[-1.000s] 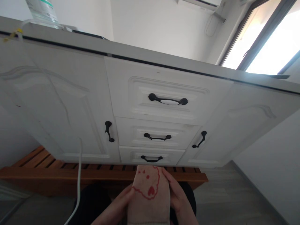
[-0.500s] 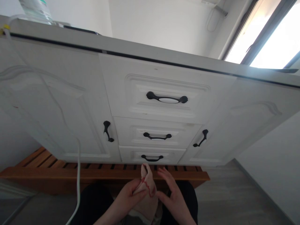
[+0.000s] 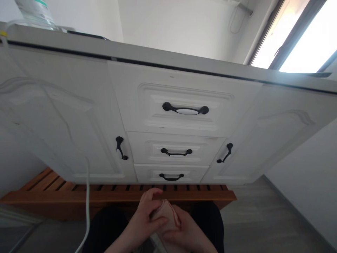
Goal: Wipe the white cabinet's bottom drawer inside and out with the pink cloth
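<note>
A pale pinkish cloth [image 3: 165, 214] with a red stripe along its edge is bunched between my two hands, low in the view. My left hand [image 3: 144, 216] grips its left side, thumb across the front and index finger raised and curled. On the other side my right hand [image 3: 184, 226] is closed on the cloth, thumb on the front face. The lower part of the cloth hangs down between my arms and is partly hidden by them.
Ahead stands a white cabinet with drawers [image 3: 173, 121] and black handles. Below it runs a slatted wooden bench [image 3: 113, 195]. A white cable [image 3: 88, 196] hangs at the left. On the cabinet top are a clear bottle [image 3: 37, 14] and a thin dark object [image 3: 86, 34].
My right hand has moved in from beside the cloth and closed on it. The cloth's raised tip is folded down lower, and my left hand has shifted slightly up.
</note>
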{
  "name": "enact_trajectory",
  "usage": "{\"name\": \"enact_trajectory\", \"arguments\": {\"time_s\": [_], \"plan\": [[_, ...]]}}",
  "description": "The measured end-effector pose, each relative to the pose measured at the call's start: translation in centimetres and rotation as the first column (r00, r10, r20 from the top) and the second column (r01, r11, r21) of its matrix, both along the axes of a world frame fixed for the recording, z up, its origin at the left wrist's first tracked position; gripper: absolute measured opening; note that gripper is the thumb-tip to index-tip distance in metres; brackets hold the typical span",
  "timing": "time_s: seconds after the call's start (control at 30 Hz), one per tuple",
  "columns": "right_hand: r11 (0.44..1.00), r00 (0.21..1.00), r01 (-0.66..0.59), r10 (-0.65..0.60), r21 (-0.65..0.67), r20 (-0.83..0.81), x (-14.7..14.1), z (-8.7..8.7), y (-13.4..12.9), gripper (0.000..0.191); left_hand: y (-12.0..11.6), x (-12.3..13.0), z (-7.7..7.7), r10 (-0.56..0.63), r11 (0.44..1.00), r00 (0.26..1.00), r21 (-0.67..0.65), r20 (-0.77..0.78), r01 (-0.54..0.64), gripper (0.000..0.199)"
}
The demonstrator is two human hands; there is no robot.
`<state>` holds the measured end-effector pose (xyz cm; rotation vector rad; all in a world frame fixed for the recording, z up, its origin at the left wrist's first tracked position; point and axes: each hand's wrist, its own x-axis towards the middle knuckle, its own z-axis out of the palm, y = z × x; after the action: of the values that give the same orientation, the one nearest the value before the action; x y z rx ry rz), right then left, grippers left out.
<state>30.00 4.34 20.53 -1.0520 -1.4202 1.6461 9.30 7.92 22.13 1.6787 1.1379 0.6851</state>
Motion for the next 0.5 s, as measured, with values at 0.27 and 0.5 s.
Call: {"name": "enact_trajectory", "arguments": {"time_s": [0.27, 0.5], "plan": [[0.998, 0.995, 0.056, -0.054, -0.017, 0.081, -0.3, -1.6, 0.1, 0.051, 0.6, 0.9, -1.4, 0.006, 0.981, 0.987, -0.191, 0.16, 0.025, 0.037], [0.861, 0.692, 0.121, -0.43, 0.494, 0.579, -2.3, -6.8, -0.5, 0.119, 2.0, 1.6, -4.4, 0.346, 0.936, 0.937, -0.083, 0.056, -0.341, 0.045]]}}
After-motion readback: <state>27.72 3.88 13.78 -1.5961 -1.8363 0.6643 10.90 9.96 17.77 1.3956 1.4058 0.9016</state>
